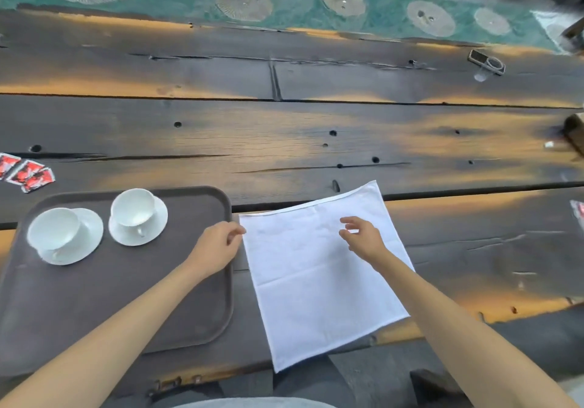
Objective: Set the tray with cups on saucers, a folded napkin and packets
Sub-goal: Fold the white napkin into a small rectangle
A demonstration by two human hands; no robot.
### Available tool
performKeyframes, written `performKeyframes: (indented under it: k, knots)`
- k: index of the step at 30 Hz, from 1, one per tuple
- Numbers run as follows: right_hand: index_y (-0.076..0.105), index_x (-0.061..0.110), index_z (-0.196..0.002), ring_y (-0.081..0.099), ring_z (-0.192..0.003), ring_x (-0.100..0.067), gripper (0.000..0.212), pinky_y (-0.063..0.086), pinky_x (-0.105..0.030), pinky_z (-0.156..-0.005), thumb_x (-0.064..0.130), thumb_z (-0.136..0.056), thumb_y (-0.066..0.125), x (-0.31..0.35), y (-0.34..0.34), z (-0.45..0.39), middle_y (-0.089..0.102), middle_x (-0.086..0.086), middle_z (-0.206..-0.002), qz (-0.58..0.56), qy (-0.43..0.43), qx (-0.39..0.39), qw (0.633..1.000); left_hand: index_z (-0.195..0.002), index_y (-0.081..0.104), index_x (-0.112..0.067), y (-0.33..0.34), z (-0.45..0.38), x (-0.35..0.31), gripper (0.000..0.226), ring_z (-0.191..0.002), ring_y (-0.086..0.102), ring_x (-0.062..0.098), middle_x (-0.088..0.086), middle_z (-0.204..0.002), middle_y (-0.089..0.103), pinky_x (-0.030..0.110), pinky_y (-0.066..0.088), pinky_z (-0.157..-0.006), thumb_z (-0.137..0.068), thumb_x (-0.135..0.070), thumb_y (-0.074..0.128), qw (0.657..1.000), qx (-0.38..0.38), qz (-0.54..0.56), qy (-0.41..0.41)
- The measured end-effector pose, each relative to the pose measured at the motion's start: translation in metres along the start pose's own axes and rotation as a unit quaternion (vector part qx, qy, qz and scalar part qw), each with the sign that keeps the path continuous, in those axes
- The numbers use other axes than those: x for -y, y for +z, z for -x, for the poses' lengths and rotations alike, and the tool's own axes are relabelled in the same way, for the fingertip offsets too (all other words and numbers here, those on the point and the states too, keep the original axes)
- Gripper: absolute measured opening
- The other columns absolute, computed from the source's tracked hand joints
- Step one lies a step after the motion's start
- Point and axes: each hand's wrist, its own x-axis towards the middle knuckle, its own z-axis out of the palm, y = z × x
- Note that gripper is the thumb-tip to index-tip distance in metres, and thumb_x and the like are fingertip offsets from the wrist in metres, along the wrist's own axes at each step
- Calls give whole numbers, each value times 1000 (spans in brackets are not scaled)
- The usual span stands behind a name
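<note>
Napkin [319,275] — left fingers [235,233] pinching corner

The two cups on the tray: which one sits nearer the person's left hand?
The right-hand cup, handle pointing toward the person, sits nearer the left hand; the other cup stands farther left.

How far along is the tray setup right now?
Done: two cups sit on saucers on the tray. In hand: the napkin lies flat on the table beside the tray, left hand at its corner, right hand open over it; it looks not yet fully folded. Left: fold and place it, then move the red packets from the table.
</note>
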Motion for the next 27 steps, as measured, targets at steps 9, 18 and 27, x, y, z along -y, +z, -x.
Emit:
performKeyframes:
  k: [9,18,27]
  knots:
    - [58,19,-136,63,-108,-26,37,50,-39,-93,17,-100,53,-48,-84,-109,50,-9,-139,204,-107,32,973,-132,56,-10,52,-64,-20,40,-122,52,30,11,-133,55,44,46,-98,-93,-6,50,989,-6,-132,-64]
    - [47,22,-146,60,-118,-34,51,52,-46,-92,8,-97,49,-44,-104,-183,38,-4,-150,278,-197,83,937,-128,53,-10,61,-99,-32,35,-95,57,36,11,-121,49,47,51,-81,-95,-1,43,960,3,-215,-177]
    - [74,12,-106,61,-97,-29,19,37,-30,-73,14,-98,57,-50,-130,-211,54,0,-99,225,-250,24,942,-106,60,-12,42,-112,-35,15,-74,54,33,6,-99,49,40,45,-67,-100,-17,47,957,15,-266,-110]
